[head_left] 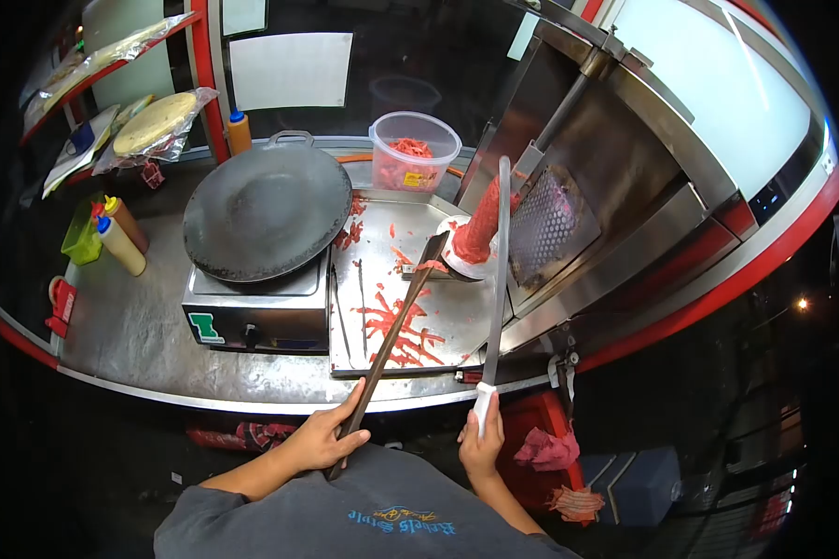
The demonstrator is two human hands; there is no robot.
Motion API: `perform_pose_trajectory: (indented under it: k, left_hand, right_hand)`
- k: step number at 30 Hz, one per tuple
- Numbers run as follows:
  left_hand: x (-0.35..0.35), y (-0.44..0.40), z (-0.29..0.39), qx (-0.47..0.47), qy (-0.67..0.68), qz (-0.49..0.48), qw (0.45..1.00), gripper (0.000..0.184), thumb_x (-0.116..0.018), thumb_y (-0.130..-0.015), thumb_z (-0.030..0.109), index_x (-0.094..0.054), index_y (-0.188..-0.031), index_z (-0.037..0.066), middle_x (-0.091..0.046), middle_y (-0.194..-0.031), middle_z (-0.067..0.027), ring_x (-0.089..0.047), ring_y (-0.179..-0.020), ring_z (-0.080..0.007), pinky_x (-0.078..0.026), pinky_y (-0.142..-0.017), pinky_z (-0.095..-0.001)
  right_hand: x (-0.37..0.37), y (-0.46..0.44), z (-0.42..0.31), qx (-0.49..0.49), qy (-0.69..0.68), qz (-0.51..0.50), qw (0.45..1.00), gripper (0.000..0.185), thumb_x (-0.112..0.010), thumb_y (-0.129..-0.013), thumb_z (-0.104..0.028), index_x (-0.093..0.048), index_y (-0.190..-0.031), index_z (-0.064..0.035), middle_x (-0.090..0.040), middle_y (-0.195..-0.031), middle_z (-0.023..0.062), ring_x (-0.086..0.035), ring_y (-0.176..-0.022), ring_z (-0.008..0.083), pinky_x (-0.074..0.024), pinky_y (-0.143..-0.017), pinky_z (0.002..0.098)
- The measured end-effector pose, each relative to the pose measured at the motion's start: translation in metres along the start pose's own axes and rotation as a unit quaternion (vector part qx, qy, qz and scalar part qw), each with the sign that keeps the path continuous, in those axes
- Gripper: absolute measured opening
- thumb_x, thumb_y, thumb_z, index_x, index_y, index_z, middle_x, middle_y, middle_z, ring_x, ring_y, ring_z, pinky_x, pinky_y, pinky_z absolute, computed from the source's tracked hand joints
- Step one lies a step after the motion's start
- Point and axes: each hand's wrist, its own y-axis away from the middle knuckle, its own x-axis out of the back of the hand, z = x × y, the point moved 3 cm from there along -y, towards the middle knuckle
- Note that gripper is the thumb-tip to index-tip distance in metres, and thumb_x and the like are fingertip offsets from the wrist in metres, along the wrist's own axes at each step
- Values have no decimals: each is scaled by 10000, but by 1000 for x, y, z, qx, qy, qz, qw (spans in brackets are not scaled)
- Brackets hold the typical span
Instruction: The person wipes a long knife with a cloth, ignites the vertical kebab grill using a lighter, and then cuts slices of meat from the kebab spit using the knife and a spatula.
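Observation:
My left hand (326,435) is wrapped round the long dark handle of a scoop (395,326), whose flat end rests by the base of the meat spit. In my right hand (481,445) is the white handle of a long knife (499,279), its blade pointing up beside the meat. A narrow column of red meat (482,226) stands tilted on the spit over a round white base. Red strips of meat (391,326) lie scattered on the metal tray (350,350) beneath.
A black round griddle (268,210) sits on a burner (256,315) left of the tray. Behind the tray stands a clear tub (415,154) with red meat. Sauce bottles (121,244) and wrapped flatbreads (156,124) are at the left; the grill (555,219) is at the right.

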Motion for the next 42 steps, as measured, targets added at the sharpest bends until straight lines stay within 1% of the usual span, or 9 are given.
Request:
perform_pose_trajectory:
  k: [7,11,16,17,22,25,31,35,42]
  left_hand:
    - [-7,-1,8,13,18,13,1000,911,-667,-1065,220,-63,-1743,147,-657,-734,-58,-689,-565,-161,-590,-600,-319]
    - [-3,-8,4,-18,-17,18,1000,917,-663,-1065,262,-58,-1743,135,-669,-727,-90,-715,-614,-203,-594,-671,-350]
    - [-3,-12,6,-11,-16,11,1000,923,-665,-1058,263,-58,-1739,120,-683,-730,-117,-729,-623,-232,-601,-687,-359]
    - [-3,-12,5,-13,-13,9,1000,924,-666,-1057,257,-58,-1738,118,-687,-734,-119,-730,-618,-233,-602,-682,-355]
    - [-10,-20,12,2,-4,13,1000,915,-658,-1069,276,-52,-1736,116,-705,-765,-128,-726,-587,-214,-617,-655,-341]
    - [-6,-22,19,4,1,7,1000,911,-657,-1075,289,-53,-1733,110,-722,-811,-149,-728,-591,-209,-627,-653,-356]
    - [-12,-29,14,-21,-2,19,1000,919,-660,-1070,259,-43,-1732,103,-717,-833,-158,-737,-616,-215,-619,-643,-355]
    - [-19,-40,12,-33,4,32,999,927,-663,-1069,257,-33,-1735,117,-704,-815,-163,-735,-633,-217,-592,-634,-346]
    - [-21,-58,7,-50,-41,58,996,945,-673,-1068,223,-8,-1738,168,-688,-774,-103,-704,-573,-172,-603,-562,-341]
  right_hand:
    - [-35,-78,-29,123,62,11,990,541,-602,-1053,4,-444,-1561,105,-654,-1271,319,-688,-1079,430,-554,-952,432]
    - [-25,-36,2,212,182,47,959,553,-596,-1047,12,-444,-1573,91,-649,-1274,324,-689,-1112,448,-555,-972,436]
    - [-8,4,14,139,117,10,983,575,-596,-1051,-13,-419,-1590,84,-642,-1319,319,-680,-1094,428,-546,-954,445]
    - [-14,-18,-10,197,127,28,972,579,-588,-1055,-7,-415,-1603,67,-646,-1308,306,-677,-1069,409,-546,-944,435]
    - [-34,-67,-26,142,150,29,978,575,-591,-1049,11,-422,-1595,72,-648,-1271,300,-670,-1078,431,-540,-955,448]
    - [-24,-23,9,221,200,64,952,586,-609,-1034,10,-441,-1593,54,-644,-1170,282,-667,-990,428,-556,-894,449]
    - [-15,-14,6,168,147,17,975,567,-593,-1048,-1,-433,-1588,72,-658,-1272,306,-680,-1101,439,-550,-959,445]
    - [-29,-62,-15,163,166,28,972,591,-611,-1038,2,-433,-1600,36,-639,-1104,274,-638,-917,421,-531,-825,444]
    - [2,40,32,144,217,18,965,580,-605,-1035,-5,-452,-1592,39,-652,-1181,288,-673,-992,428,-552,-871,458]
